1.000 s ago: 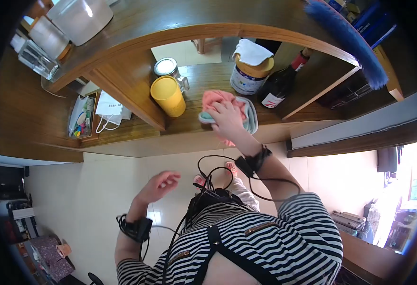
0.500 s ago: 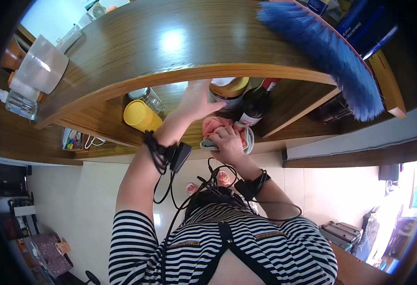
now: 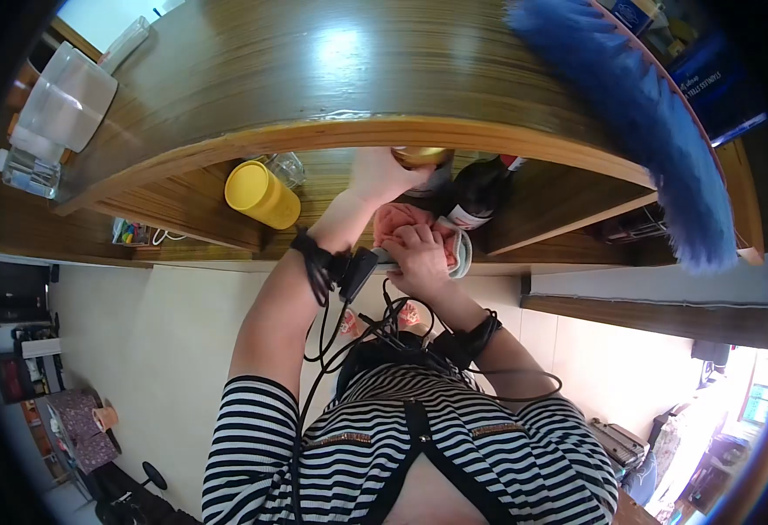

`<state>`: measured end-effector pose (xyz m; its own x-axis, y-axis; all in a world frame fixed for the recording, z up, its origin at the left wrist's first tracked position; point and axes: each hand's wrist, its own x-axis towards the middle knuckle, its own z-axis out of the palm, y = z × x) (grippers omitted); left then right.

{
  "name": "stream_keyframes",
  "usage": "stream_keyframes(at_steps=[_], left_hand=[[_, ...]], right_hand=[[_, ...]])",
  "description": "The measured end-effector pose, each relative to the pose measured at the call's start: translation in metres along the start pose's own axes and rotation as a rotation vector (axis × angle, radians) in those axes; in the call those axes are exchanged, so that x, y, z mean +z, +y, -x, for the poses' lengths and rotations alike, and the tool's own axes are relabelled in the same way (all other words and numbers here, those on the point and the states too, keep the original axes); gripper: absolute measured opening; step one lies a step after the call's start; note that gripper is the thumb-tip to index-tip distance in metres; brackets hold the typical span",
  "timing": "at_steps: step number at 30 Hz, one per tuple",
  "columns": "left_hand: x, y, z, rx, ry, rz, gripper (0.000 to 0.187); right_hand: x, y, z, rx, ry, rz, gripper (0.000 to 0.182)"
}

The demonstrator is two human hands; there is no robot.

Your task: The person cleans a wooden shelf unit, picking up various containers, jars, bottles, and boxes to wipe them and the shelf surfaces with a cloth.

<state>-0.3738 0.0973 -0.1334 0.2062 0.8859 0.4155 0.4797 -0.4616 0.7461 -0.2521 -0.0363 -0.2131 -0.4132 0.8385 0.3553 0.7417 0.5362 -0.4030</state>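
Note:
My left hand [image 3: 386,178] reaches into the shelf compartment and grips the near-left side of a jar with a gold lid [image 3: 425,156]; its far fingers are partly hidden. My right hand [image 3: 421,258] is closed on a bunched pink cloth with a pale grey-green edge [image 3: 397,219], at the shelf's front edge. Just right of the jar, a dark bottle with a red neck [image 3: 478,188] leans in view. To the left of my left hand are a yellow tumbler [image 3: 261,194] and a clear glass jar [image 3: 288,169].
A wooden top [image 3: 331,70] overhangs the compartment. On its right lies a blue fluffy duster [image 3: 638,114]. Clear plastic containers [image 3: 69,96] and a small bottle [image 3: 30,175] stand at left. Black cables [image 3: 340,350] hang from my wrists.
My left hand has moved right onto the gold-lidded jar, its fingers closing in. My right hand stays on the cloth. The view has shifted slightly.

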Motion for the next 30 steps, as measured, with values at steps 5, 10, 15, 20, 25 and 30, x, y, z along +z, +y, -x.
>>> stream_keyframes(at_steps=[5, 10, 15, 20, 25, 30], left_hand=[[-0.053, -0.014, 0.022, -0.136, 0.108, -0.213, 0.054], [-0.077, -0.028, 0.046, -0.084, 0.178, -0.432, 0.047], [-0.082, -0.011, 0.060, -0.063, 0.200, -0.546, 0.061], [-0.084, 0.031, 0.069, -0.102, 0.245, -0.932, 0.085], [-0.022, 0.059, 0.049, 0.272, -0.100, -0.125, 0.093], [0.059, 0.066, 0.020, -0.002, -0.297, 0.284, 0.090]], right_hand=[[0.000, -0.009, -0.009, -0.019, -0.051, 0.073, 0.036], [0.011, -0.013, -0.025, 0.010, -0.123, 0.061, 0.045], [0.014, -0.015, -0.034, 0.006, -0.120, 0.030, 0.041], [-0.004, 0.002, -0.005, 0.081, -0.077, 0.026, 0.047], [-0.023, 0.018, 0.038, 0.169, -0.001, 0.004, 0.058], [-0.032, 0.019, 0.044, 0.123, 0.059, 0.119, 0.052]])
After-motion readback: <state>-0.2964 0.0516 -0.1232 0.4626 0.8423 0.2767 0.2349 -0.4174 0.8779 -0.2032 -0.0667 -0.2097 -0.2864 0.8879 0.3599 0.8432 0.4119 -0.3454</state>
